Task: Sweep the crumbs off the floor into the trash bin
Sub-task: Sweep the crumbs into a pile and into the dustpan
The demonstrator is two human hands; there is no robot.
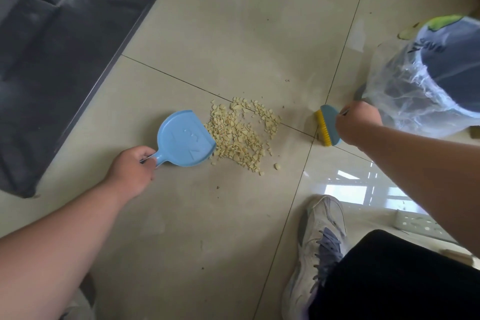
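Observation:
A pile of pale yellow crumbs (241, 135) lies on the beige tiled floor. A light blue dustpan (184, 139) rests flat on the floor, its front lip touching the left side of the pile. My left hand (132, 169) grips the dustpan's short handle. A small brush (327, 125) with a blue back and yellow bristles stands on the floor to the right of the crumbs, apart from them. My right hand (357, 122) holds its handle. The trash bin (441, 78), lined with a clear plastic bag, stands at the right edge behind that hand.
A large dark base of some furniture (59, 60) fills the upper left. My grey sneaker (317, 249) and black trouser leg (397, 280) are at the lower right. A few stray crumbs (277, 166) lie beside the pile.

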